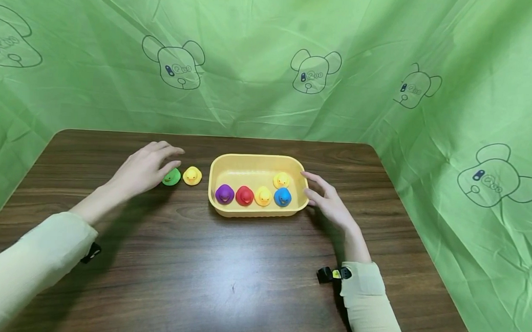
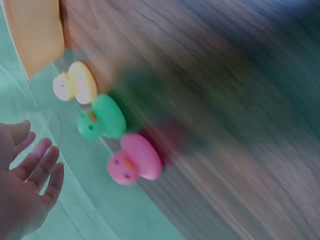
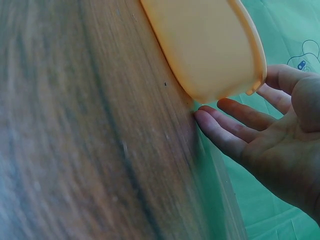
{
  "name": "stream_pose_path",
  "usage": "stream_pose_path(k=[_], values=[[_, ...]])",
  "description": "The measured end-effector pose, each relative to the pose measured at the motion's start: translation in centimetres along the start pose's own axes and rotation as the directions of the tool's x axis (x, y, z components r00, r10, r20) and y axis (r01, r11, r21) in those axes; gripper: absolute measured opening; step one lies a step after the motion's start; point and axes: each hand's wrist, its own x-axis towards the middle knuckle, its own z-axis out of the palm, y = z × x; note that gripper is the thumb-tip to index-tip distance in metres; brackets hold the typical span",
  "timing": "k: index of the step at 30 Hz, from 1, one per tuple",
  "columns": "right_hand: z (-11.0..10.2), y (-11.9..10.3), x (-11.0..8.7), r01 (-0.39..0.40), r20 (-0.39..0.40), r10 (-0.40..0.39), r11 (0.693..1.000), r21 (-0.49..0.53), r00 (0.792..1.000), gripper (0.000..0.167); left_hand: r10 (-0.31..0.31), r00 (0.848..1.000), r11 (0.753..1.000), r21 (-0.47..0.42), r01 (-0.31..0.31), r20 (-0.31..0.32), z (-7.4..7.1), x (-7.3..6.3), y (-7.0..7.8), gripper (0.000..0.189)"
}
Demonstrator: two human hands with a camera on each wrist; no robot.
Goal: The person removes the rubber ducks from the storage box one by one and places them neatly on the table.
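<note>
My left hand (image 1: 143, 165) hovers over the table's left side with loosely bent fingers and nothing in its grasp. Just beyond its fingertips is a yellow rubber duck (image 1: 192, 176); a green duck (image 1: 171, 177) is partly covered by the hand. The left wrist view adds a pink duck (image 2: 135, 159), which the hand hides in the head view. At the right end of a yellow plastic basin (image 1: 254, 213), my right hand (image 1: 333, 203) has its thumb and fingertips at the rim and end wall. Purple (image 1: 224, 194), red (image 1: 245, 196), blue (image 1: 283, 197) and two yellow ducks sit inside.
The dark wooden table (image 1: 226, 282) runs back to a green cloth (image 1: 250, 102) printed with mouse-head outlines, which also hangs along both sides. Each wrist carries a small black camera (image 1: 328, 274) at the sleeve cuff.
</note>
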Motion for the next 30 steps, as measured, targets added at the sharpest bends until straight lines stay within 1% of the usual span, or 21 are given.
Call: stream_pose_path(k=[5, 12, 19, 26, 30], values=[[0.1, -0.1, 0.0, -0.001, 0.002, 0.001, 1.0, 0.005, 1.0, 0.051, 0.033, 0.999, 0.999, -0.014, -0.033, -0.014, 0.6, 0.8, 1.4, 0.038], [0.1, -0.2, 0.1, -0.007, 0.004, 0.007, 1.0, 0.012, 1.0, 0.052, 0.067, 0.997, 0.997, -0.047, -0.068, -0.027, 1.6, 1.9, 2.7, 0.036], [0.1, -0.3, -0.1, -0.008, 0.003, 0.008, 1.0, 0.009, 1.0, 0.053, 0.116, 0.992, 0.989, -0.088, -0.121, -0.056, 2.8, 3.3, 4.4, 0.034], [0.1, -0.3, 0.0, -0.011, 0.003, 0.011, 1.0, 0.013, 1.0, 0.052, 0.141, 0.988, 0.979, -0.139, -0.147, -0.056, 4.1, 4.4, 6.7, 0.034], [0.1, -0.3, 0.0, -0.013, 0.005, 0.013, 1.0, 0.016, 1.0, 0.052, 0.15, 0.988, 0.973, -0.172, -0.154, -0.039, 4.8, 5.0, 8.0, 0.034]])
